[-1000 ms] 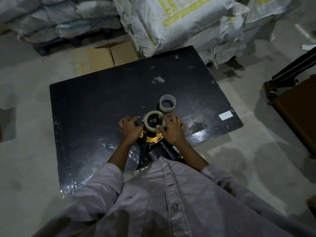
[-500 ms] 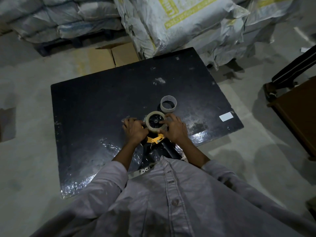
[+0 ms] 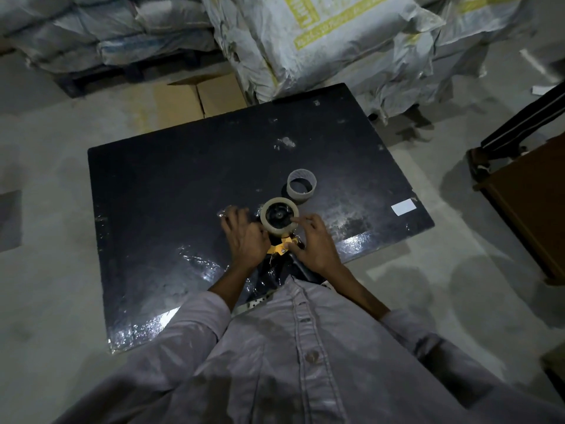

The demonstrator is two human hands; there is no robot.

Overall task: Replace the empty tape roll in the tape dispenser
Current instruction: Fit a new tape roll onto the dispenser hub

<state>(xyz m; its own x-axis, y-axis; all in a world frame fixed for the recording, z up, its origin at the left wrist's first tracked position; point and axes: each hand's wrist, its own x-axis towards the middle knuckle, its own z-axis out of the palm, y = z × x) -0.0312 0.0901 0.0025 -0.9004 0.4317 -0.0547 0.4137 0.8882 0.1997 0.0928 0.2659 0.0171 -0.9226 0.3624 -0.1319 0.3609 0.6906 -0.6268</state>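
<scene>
The tape dispenser (image 3: pixel 280 248), yellow-framed with a black handle, lies on the black table (image 3: pixel 171 185) near its front edge. A full tape roll (image 3: pixel 265 222) sits on the dispenser's black hub. My left hand (image 3: pixel 246 238) covers the dispenser's left side with its fingers curled beside the roll; the fingertips are blurred. My right hand (image 3: pixel 316 244) pinches the roll's lower right rim, and its thumb lies by the yellow frame. The empty tape core (image 3: pixel 302 191) stands on the table just beyond the roll, apart from both hands.
A white label (image 3: pixel 403 207) lies near the table's right edge. Stacked sacks (image 3: pixel 321 41) and a cardboard box (image 3: pixel 198 99) stand behind the table. A brown cabinet (image 3: pixel 532 209) is at the right. Concrete floor surrounds the table.
Both hands stay on the dispenser and roll. My right fingers have slid along the roll's lower rim, and my left fingers have stretched a little further forward beside the roll.
</scene>
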